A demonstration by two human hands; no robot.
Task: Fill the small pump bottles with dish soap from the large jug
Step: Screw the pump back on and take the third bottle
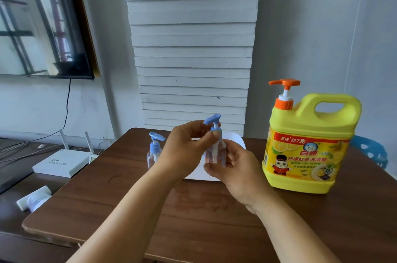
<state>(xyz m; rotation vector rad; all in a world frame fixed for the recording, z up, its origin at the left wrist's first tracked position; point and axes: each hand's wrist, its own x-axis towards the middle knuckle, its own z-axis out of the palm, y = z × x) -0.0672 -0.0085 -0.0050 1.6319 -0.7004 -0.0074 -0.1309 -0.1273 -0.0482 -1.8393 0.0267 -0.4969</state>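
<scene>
A small clear pump bottle [215, 153] with a blue pump head is held above the brown table [193, 209]. My right hand [234, 170] wraps its clear body from below. My left hand [187, 149] pinches the blue collar under the pump head with thumb and fingers. A second small clear bottle [153, 151] with a blue pump stands on the table just left of my left hand. The large yellow dish soap jug [309, 144], with an orange pump on top, stands upright at the right of the table.
A white sheet or tray [236, 142] lies on the table behind my hands. A white router [62, 161] and a white tube [34, 198] sit on the lower surface at left. A blue chair [371, 149] shows behind the jug.
</scene>
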